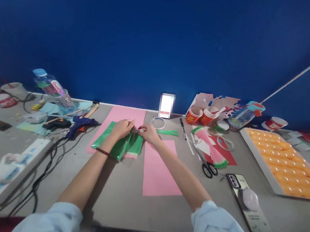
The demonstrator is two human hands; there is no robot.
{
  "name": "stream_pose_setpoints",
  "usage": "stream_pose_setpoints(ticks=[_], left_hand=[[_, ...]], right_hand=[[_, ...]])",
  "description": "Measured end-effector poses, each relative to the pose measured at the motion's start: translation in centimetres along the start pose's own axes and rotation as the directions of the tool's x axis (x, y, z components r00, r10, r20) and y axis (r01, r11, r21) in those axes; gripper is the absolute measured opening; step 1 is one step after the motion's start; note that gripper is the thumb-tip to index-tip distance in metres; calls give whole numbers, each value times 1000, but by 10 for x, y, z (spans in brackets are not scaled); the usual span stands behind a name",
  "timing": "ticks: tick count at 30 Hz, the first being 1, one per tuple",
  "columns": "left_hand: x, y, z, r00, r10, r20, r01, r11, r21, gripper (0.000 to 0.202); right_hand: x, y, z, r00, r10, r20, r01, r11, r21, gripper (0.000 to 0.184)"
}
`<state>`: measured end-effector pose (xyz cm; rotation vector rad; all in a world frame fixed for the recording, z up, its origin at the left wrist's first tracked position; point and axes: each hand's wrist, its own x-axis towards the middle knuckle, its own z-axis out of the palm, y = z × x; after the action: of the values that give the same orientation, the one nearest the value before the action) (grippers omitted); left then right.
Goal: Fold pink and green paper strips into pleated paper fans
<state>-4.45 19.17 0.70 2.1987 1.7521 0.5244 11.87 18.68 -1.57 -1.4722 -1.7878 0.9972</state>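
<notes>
My left hand (122, 129) is closed on the upper edge of a shiny green plastic packet (119, 149), which appears to hold green paper. Part of the packet is hidden beneath my forearm. Just to the right, my right hand (149, 133) has its fingers bent in a pinch near the packet's top corner; what lies between them is too small to make out. More green paper (136, 144) shows under the packet. Pink paper (128, 115) lies beneath it all, and a second pink sheet (160, 174) sits below my right forearm. Green strips (168, 132) lie beyond my right wrist.
On the left are a blue glue gun (80, 124), a power strip (14, 173) with cables and a tilted bottle (55, 88). Scissors (209, 169), a phone (249, 204), red paper cups (194, 115) and a tray of orange balls (289, 163) occupy the right. A blue wall (153, 43) stands behind.
</notes>
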Motion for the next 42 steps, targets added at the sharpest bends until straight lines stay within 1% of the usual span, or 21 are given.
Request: stream_pose_setpoints(ticks=[5,8,10,12,13,17,21,22,24,25,27,29,31,33,34,36,37,39,40,41,42], left_hand=[[0,1,-2,1000,-4,7,4,1000,-19,58],[-1,1,-4,1000,-29,-1,29,999,-36,58],[-1,2,-5,998,-60,-5,60,998,-20,58],[-2,2,-6,998,-65,-2,65,998,6,57],[-2,2,-6,998,-55,1,55,998,16,56],[-1,1,-4,1000,14,18,-15,1000,20,57],[0,-4,-2,1000,-3,-15,4,999,54,60],[0,-5,-2,1000,-13,-26,15,997,76,61],[0,-7,-4,998,-23,-50,29,992,121,60],[0,-8,-4,998,-28,-62,36,990,139,60],[0,-11,-5,995,-44,-93,60,984,169,59],[0,-15,-4,990,-61,-128,86,976,199,58],[0,-19,-2,986,-51,-157,87,969,233,57],[1,-21,-1,984,-7,-175,53,964,259,52],[1,-20,-2,982,30,-186,21,964,265,48],[1,-11,-9,967,118,-224,-60,966,250,35],[-1,-2,-14,954,161,-253,-104,970,221,29],[-10,24,-26,929,224,-296,-195,973,122,27],[-18,40,-31,917,279,-285,-273,960,61,29],[-28,57,-34,903,361,-234,-370,929,6,32],[-39,73,-34,871,463,-162,-475,879,-40,36]], right_hand=[[4,-2,2,999,-1,-35,-1,998,-57,21],[8,-3,5,998,-19,-56,14,996,-83,17],[10,-4,6,997,-38,-69,32,995,-91,10],[13,-6,6,995,-60,-81,53,994,-94,6],[14,-6,6,994,-73,-83,65,993,-96,7],[14,-11,-3,990,-129,-59,121,986,-113,12],[4,-17,-20,980,-187,-69,173,970,-169,22],[0,-18,-26,973,-217,-81,197,960,-199,25],[-9,-20,-38,934,-346,-90,300,894,-332,28],[-14,-21,-46,911,-403,-86,349,866,-358,30],[-25,-20,-62,871,-476,-125,408,840,-356,31],[-37,-16,-80,824,-533,-189,468,831,-302,33],[-49,-9,-98,797,-538,-276,489,842,-227,32],[-60,3,-114,818,-458,-347,433,888,-152,28],[-66,11,-120,843,-399,-360,386,916,-108,27],[-76,26,-129,903,-282,-325,280,958,-52,25],[-81,34,-131,927,-239,-289,237,971,-43,24],[-89,47,-132,965,-162,-204,159,987,-32,24],[-91,52,-130,977,-140,-160,137,990,-31,24],[-94,56,-129,984,-117,-136,114,993,-26,24],[-95,60,-126,989,-103,-109,101,995,-21,24]])
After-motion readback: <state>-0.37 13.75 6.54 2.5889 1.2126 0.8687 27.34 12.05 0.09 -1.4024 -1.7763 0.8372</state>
